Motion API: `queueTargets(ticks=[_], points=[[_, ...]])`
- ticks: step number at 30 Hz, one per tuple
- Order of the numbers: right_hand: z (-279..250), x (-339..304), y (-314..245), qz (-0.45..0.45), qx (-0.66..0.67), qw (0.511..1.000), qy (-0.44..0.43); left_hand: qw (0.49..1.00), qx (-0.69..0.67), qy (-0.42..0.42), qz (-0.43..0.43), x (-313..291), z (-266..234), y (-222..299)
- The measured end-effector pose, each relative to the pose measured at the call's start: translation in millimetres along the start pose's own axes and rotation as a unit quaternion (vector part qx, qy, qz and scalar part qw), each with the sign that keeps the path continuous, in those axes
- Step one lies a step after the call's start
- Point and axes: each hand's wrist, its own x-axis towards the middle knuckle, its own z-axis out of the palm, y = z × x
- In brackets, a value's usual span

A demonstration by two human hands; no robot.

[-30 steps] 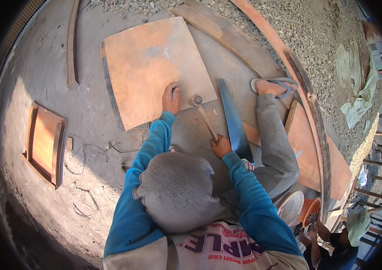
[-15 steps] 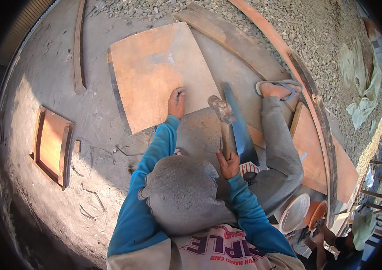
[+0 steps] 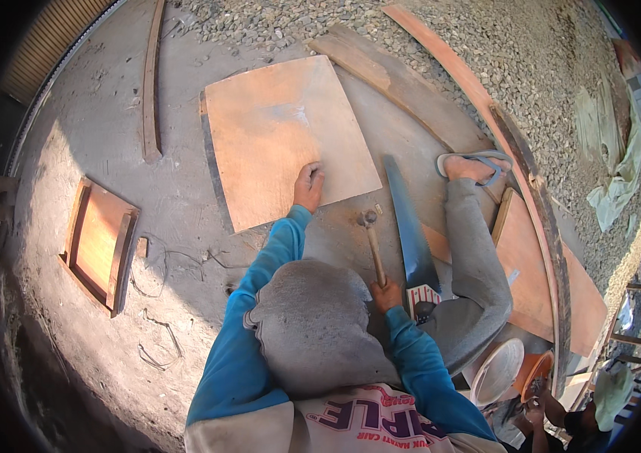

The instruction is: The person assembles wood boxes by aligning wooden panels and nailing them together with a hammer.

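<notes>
A square plywood sheet [image 3: 283, 143] lies in front of me. My left hand [image 3: 308, 186] rests at its near edge, fingers curled together; whatever they pinch, if anything, is too small to make out. My right hand [image 3: 387, 294] is closed round the wooden handle of a hammer [image 3: 375, 253], whose head points away from me, just beyond the sheet's near right corner. To the right of the hammer a handsaw [image 3: 409, 226] lies with its long blade pointing away and its red-and-white handle end beside my bent leg.
A small wooden frame with a panel [image 3: 98, 245] and loose wire [image 3: 160, 340] lie on the left. Planks [image 3: 403, 87] and gravel [image 3: 532, 68] are at the far right. More plywood [image 3: 532, 264], buckets [image 3: 498, 370] and another person's hands [image 3: 534, 411] are at the right.
The hammer head has dropped away from the camera, from raised to lower down. My left hand keeps its place on the sheet. The whole view has shifted slightly.
</notes>
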Motion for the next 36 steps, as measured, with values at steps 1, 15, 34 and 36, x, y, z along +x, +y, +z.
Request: queueTargets(ticks=[1, 15, 34, 36], points=[[7.9, -3.7, 12.7, 0.021, -0.037, 0.999, 0.004, 1.0, -0.003, 0.001, 0.003, -3.1, -1.2, 2.7], [22.3, 6.7, 13.8, -0.02, -0.169, 0.983, -0.064, 0.925, 0.166, 0.237, -0.246, -84.6, -211.5, 18.1], [33.4, 30.3, 50.8, -0.05, -0.133, 0.984, -0.104, 0.924, -0.278, 0.09, -0.248, -53.8, -170.6, 103.9], [32.8, 31.9, 52.0, -0.042, -0.145, 0.982, -0.113, 0.913, -0.295, 0.066, -0.274, -40.4, -157.3, 138.6]])
